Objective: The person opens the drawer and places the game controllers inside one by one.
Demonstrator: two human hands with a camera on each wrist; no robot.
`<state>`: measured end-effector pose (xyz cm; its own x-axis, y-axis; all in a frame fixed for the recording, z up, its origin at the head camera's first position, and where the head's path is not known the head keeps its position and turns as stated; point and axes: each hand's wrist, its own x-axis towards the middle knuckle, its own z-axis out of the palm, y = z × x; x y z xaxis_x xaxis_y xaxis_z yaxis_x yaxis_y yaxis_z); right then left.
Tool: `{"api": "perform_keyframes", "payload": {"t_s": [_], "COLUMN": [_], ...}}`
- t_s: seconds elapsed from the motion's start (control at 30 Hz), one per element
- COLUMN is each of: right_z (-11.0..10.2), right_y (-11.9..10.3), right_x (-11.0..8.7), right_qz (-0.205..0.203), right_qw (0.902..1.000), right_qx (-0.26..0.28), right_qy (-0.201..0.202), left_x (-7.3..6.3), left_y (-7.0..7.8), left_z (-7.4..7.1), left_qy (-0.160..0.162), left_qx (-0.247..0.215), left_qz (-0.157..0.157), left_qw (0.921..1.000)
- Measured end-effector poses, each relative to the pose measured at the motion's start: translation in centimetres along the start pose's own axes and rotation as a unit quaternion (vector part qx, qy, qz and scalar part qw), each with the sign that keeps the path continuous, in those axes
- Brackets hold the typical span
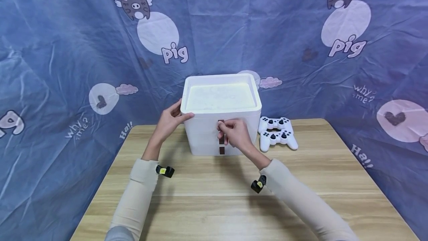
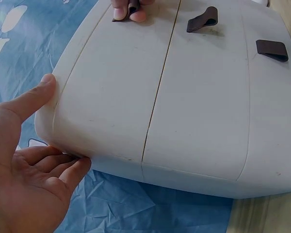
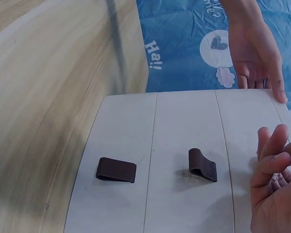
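Observation:
A white drawer box (image 1: 204,133) with a shallow tray-like top stands at the back of the table, its front split by thin seams. Brown pull tabs run down that front: a top tab (image 2: 133,7), a middle tab (image 3: 202,166) and a bottom tab (image 3: 116,170). My left hand (image 1: 170,122) grips the box's upper left corner, thumb on the front edge and fingers against the side. My right hand (image 1: 235,133) pinches the top tab between thumb and fingers. The drawers sit flush with the front, and their contents are hidden.
Two white game controllers (image 1: 278,138) lie right of the box, one in front of the other. A blue printed curtain (image 1: 217,21) hangs behind and around the wooden table (image 1: 207,211).

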<state>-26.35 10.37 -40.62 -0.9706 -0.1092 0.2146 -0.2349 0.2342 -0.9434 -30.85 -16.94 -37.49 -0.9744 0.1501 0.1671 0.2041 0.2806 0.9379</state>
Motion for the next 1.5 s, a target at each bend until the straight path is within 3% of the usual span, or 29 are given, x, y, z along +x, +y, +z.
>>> {"api": "perform_keyframes", "payload": {"t_s": [0.33, 0.67, 1.03, 1.13, 1.23, 1.33, 1.5], "right_z": [0.1, -0.3, -1.4, -1.0, -0.3, 0.5, 1.7], "right_y": [0.3, 0.7, 3.1, 3.7, 4.2, 4.5, 4.5], "right_x": [-0.2, -0.7, -1.8, -1.9, -1.9, -1.9, -1.9], "right_qz": [0.001, -0.003, 0.034, 0.063, 0.103, 0.134, 0.156], "right_qw": [1.0000, 0.9996, 0.9976, 0.9955, 0.9925, 0.9880, 0.9806], "right_qx": [0.002, 0.015, -0.037, -0.050, -0.028, 0.030, 0.112], "right_qy": [0.009, -0.023, -0.047, -0.050, -0.060, -0.070, -0.040], "left_x": [-0.1, -0.3, -0.4, -0.4, -0.4, -0.4, -0.4], "left_y": [0.0, -0.3, -0.3, -0.3, -0.4, -0.5, -0.7], "left_z": [0.4, 0.6, 0.5, 0.5, 0.5, 0.5, 0.5], "left_qy": [-0.006, 0.011, 0.018, 0.019, 0.017, 0.017, 0.017], "left_qx": [0.004, 0.026, 0.015, 0.012, 0.011, 0.010, 0.006], "left_qz": [0.010, 0.019, 0.019, 0.017, 0.017, 0.022, 0.028], "left_qw": [0.9999, 0.9994, 0.9995, 0.9996, 0.9996, 0.9996, 0.9994]}}
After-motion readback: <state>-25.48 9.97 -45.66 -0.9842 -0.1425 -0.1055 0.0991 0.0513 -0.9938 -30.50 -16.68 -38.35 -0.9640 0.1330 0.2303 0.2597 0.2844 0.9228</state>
